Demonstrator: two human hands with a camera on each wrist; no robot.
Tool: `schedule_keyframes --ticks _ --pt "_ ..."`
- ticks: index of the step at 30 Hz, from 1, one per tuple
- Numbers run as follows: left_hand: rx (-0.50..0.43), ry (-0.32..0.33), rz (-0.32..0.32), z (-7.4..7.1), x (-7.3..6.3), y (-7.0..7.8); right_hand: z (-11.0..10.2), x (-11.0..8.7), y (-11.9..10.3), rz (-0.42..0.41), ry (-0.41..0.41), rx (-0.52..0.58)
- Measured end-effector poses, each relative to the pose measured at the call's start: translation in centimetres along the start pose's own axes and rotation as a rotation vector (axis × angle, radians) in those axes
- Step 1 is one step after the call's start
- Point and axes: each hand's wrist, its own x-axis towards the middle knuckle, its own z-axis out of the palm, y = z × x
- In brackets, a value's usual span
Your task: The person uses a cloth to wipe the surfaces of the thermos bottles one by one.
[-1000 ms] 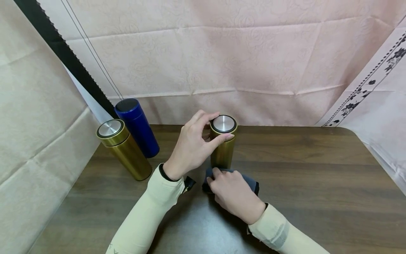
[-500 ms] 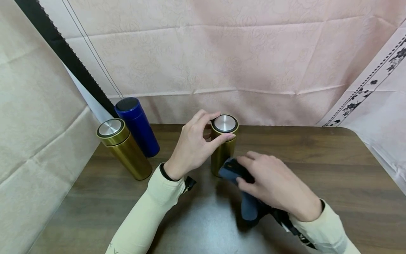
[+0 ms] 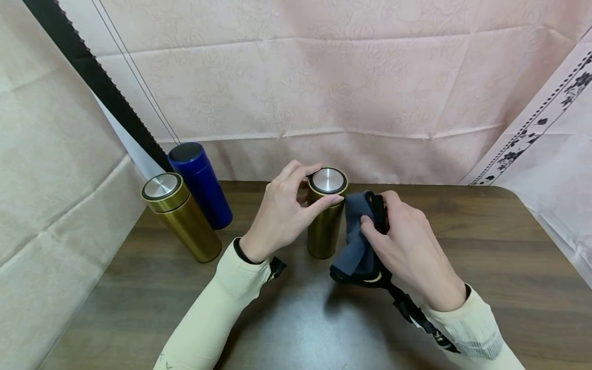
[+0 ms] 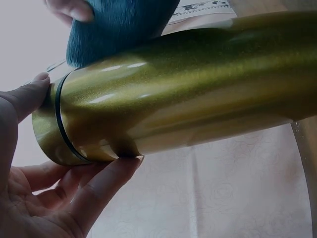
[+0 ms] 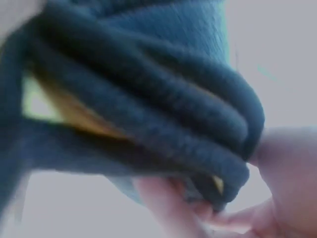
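My left hand [image 3: 282, 213] grips the lid end of an upright gold thermos [image 3: 324, 234], thumb across the front and fingers behind. The thermos has a silver disc on top of its lid. In the left wrist view, the gold thermos [image 4: 178, 94] fills the middle, with thumb and fingers around its cap. My right hand [image 3: 416, 246] pinches a folded blue-grey cloth [image 3: 358, 249] with black edging, right beside the thermos. Seen from the right wrist, the cloth [image 5: 178, 104] hangs in several thick folds, with fingertips below it.
A second gold thermos [image 3: 189, 221] and a blue thermos [image 3: 201, 185] stand close together at the left of the wooden table [image 3: 462, 267]. Pale patterned cloth [image 3: 351, 87] hangs behind the table's back edge.
The right hand has picked the blue-grey cloth up from in front of the thermos and carried it up to the thermos's right side. The left hand stays on the thermos.
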Motion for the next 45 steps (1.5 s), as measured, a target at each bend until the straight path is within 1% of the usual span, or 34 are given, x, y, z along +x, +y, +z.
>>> schedule_keyframes --ticks 5,11,14,16,18,20,26,29,33,36,39,42,45 --pt "0.025 0.015 0.014 0.0 0.1 0.0 1.7 0.4 0.1 -0.02 0.103 0.046" --pt "0.039 0.029 0.027 0.1 0.2 0.1 3.9 1.1 0.4 -0.058 0.247 0.101" --pt "0.04 0.028 0.028 0.2 0.3 0.2 4.7 1.6 0.8 -0.07 0.279 0.118" --pt "0.034 0.026 0.027 0.2 0.3 0.2 5.2 1.8 1.2 -0.075 0.271 0.127" --pt "0.028 0.022 0.028 0.2 0.3 0.2 5.6 2.1 1.7 -0.077 0.229 0.13" --pt "0.029 0.019 0.028 0.2 0.3 0.2 6.0 2.4 2.1 -0.072 0.167 0.135" --pt "0.036 0.009 0.019 0.1 0.2 0.3 6.7 2.9 3.6 -0.059 -0.092 0.142" --pt "0.038 0.011 0.016 0.1 0.2 0.3 7.2 2.9 4.2 -0.102 -0.206 0.109" --pt "0.034 0.007 0.008 0.1 0.2 0.3 8.0 2.8 4.9 -0.138 -0.328 0.017" --pt "0.027 -0.01 -0.001 0.2 0.1 0.2 8.3 2.5 5.1 -0.13 -0.381 -0.049" --pt "0.021 -0.025 -0.008 0.2 0.0 0.1 7.8 2.4 5.0 -0.134 -0.407 -0.107" --pt "0.022 -0.031 -0.014 0.1 -0.1 0.1 6.3 2.4 4.6 -0.143 -0.428 -0.131" --pt "0.024 -0.037 -0.02 -0.1 0.0 0.1 4.3 2.5 4.0 -0.157 -0.418 -0.111"
